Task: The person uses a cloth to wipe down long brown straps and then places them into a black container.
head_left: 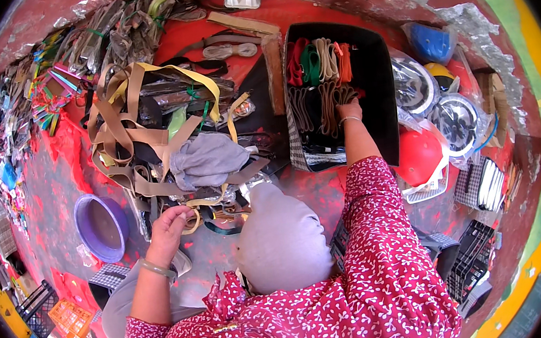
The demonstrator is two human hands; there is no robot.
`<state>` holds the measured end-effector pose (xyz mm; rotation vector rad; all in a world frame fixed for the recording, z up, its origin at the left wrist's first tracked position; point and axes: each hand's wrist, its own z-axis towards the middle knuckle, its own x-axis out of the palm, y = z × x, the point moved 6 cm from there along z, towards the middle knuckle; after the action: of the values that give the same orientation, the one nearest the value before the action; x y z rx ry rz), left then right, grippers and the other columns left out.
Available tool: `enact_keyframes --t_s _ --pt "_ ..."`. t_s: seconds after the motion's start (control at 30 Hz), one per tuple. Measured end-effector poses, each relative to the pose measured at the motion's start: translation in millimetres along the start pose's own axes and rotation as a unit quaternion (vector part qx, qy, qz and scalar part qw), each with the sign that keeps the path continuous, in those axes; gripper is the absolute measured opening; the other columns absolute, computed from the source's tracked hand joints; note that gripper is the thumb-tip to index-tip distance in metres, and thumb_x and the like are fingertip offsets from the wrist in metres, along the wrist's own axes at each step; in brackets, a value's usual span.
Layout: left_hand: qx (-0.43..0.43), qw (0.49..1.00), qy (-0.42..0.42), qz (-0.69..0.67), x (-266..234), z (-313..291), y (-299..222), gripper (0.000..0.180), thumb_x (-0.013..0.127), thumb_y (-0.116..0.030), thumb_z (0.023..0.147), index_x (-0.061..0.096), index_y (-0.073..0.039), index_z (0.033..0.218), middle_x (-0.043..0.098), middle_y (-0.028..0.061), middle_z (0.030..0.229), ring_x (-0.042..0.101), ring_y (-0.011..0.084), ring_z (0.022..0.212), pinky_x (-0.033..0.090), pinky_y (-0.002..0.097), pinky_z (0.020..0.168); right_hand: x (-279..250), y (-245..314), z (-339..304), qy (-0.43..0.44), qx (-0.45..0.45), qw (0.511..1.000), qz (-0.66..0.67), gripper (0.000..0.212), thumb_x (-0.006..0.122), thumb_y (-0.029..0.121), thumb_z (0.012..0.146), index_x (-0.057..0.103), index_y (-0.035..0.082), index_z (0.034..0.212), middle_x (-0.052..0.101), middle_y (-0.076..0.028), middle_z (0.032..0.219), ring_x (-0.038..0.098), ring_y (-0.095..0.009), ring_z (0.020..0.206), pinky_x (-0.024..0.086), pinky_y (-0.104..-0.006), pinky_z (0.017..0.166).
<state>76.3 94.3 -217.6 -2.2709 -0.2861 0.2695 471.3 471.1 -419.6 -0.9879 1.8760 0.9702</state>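
At the right of centre, a black box (369,53) holds rows of folded straps in red, green, beige, orange and brown. My right hand (349,110) reaches into it, fingers closed on a bundle of brown folded straps (342,93) in its middle row. My left hand (170,227) is raised at the lower left of the heap, thumb and fingers pressed together. A thin tan strap loop (192,225) lies right against its fingertips; whether they pinch it is unclear. Wide tan straps (148,137) and a grey cloth (209,159) lie tangled on the heap above that hand.
A purple basin (102,227) stands left of the heap. Plastic-wrapped round items (456,124) and a red rounded thing (419,155) sit right of the box. Bundled straps (118,36) line the back wall. My grey-covered knee (281,230) rises between my arms. An orange crate (72,320) stands lower left.
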Motion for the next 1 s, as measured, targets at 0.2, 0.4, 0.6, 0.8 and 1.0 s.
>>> enact_keyframes --t_s 0.2,0.4,0.6,0.8,1.0 --pt "-0.011 1.000 0.009 0.020 2 3 12 0.018 0.046 -0.009 0.087 0.056 -0.002 0.101 0.061 0.0038 0.094 0.053 0.0084 0.086 0.041 0.0219 0.078 2 13 -15 -0.013 -0.006 1.000 0.025 0.061 0.053 0.017 0.073 0.032 0.012 0.131 0.056 -0.023 0.105 0.053 -0.034 0.101 0.043 -0.0401 0.083" --pt "0.000 1.000 -0.001 0.008 3 3 12 0.017 0.049 -0.008 0.085 0.057 0.001 0.098 0.061 0.0043 0.093 0.055 0.0098 0.086 0.042 0.0223 0.078 14 19 -30 -0.117 -0.099 0.988 -0.024 0.051 0.050 0.020 0.077 0.041 0.013 0.126 0.059 -0.014 0.104 0.052 -0.031 0.103 0.043 -0.0389 0.083" --pt "0.015 0.999 -0.006 0.032 1 -3 22 0.019 0.048 -0.009 0.085 0.057 0.002 0.098 0.061 0.0063 0.092 0.056 0.0123 0.088 0.043 0.0244 0.079 20 25 0 0.075 -0.038 0.993 -0.079 0.048 0.048 0.030 0.078 0.046 0.013 0.123 0.053 -0.010 0.117 0.050 -0.027 0.108 0.039 -0.0359 0.091" --pt "0.065 0.991 -0.007 0.114 -7 -2 7 0.017 0.047 -0.009 0.086 0.057 0.000 0.096 0.061 0.0054 0.091 0.055 0.0110 0.086 0.043 0.0232 0.079 40 -15 86 0.006 -0.078 0.988 -0.137 0.050 0.051 0.042 0.074 0.054 0.011 0.114 0.054 -0.018 0.111 0.052 -0.029 0.105 0.041 -0.0370 0.089" --pt "0.188 0.953 -0.186 -0.147 -87 -63 -73 0.028 0.044 -0.019 0.089 0.055 -0.002 0.071 0.061 0.0100 0.087 0.057 0.0183 0.087 0.042 0.0298 0.080 -54 117 -31 -0.059 -0.268 0.961 0.034 0.037 0.058 0.031 0.074 0.061 0.005 0.100 0.062 -0.017 0.092 0.060 -0.027 0.088 0.045 -0.0347 0.076"
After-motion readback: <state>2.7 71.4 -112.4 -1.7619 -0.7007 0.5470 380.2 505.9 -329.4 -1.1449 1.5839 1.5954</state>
